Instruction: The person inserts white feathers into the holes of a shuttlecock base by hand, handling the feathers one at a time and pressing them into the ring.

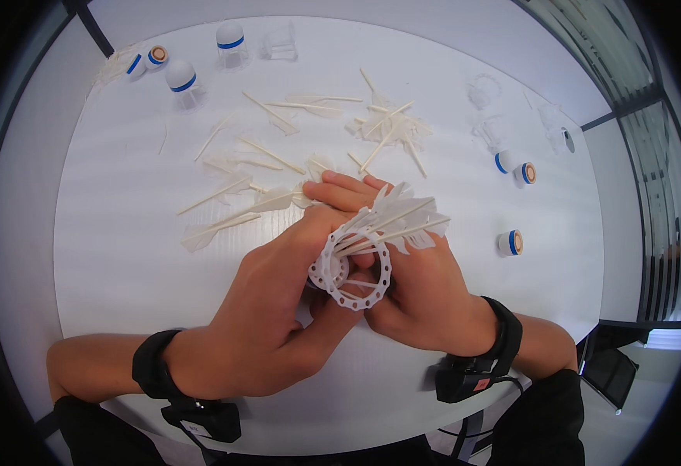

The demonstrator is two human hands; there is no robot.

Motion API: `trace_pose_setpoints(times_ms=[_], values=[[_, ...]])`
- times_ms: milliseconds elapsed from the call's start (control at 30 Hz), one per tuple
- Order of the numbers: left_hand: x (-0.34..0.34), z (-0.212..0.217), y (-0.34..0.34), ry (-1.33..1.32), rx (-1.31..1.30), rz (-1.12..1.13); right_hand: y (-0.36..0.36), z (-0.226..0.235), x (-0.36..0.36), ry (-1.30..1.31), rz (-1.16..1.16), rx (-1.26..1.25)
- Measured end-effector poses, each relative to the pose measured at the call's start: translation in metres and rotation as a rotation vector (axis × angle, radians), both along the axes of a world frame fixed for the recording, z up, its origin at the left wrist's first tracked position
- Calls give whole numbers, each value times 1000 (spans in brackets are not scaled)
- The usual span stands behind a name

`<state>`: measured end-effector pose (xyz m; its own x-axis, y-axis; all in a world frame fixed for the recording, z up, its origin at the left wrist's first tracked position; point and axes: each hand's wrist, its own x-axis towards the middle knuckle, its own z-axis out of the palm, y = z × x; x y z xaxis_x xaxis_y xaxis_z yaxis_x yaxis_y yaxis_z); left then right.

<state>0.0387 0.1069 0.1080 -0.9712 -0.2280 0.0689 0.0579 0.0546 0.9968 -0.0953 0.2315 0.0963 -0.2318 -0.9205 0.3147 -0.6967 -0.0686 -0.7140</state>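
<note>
- Head view shows me both hands meeting over the middle of a round white table (123, 256), forearms coming in from the lower edge, each wrist wearing a black band.
- My left hand (267, 311) is closed around a white plastic ring frame (354, 272) with holes along its rim; the fingers wrap it from the left and below.
- My right hand (426, 291) grips the same frame from the right side, fingers curled behind it and partly hidden.
- Several white feathers (403, 221) already sit in the frame, their pale quills running into the ring and their vanes fanning up and to the right, over the right hand.
- I cannot tell exactly which fingertips pinch the quills, since the frame covers them.
- Loose feathers (224, 221) lie just left of the hands, and a scattered pile of feathers (387, 128) lies farther up the table, beyond the hands.
- White caps with blue bands (181, 78) stand at the far left edge, near a clear plastic piece (280, 43).
- More blue-banded caps (511, 242) lie to the right of the hands, well apart from them, with clear ring frames (482, 93) above them.
</note>
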Motion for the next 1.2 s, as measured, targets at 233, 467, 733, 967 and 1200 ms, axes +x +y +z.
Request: trace_pose_setpoints(times_ms=[233, 467, 733, 967, 1200], values=[[1, 2, -2, -18, -4, -5, -1, 0, 0, 15, 2, 29], [1, -2, -1, -26, 44, 9, 1, -1, -1, 29, 3, 33], [0, -3, -1, 44, -14, -1, 1, -3, -1, 46, 13, 34], [0, -1, 0, -12, 60, 4, 1, -3, -2, 36, 8, 37], [0, -2, -1, 40, -18, 1, 0, -1, 0, 5, -4, 13]])
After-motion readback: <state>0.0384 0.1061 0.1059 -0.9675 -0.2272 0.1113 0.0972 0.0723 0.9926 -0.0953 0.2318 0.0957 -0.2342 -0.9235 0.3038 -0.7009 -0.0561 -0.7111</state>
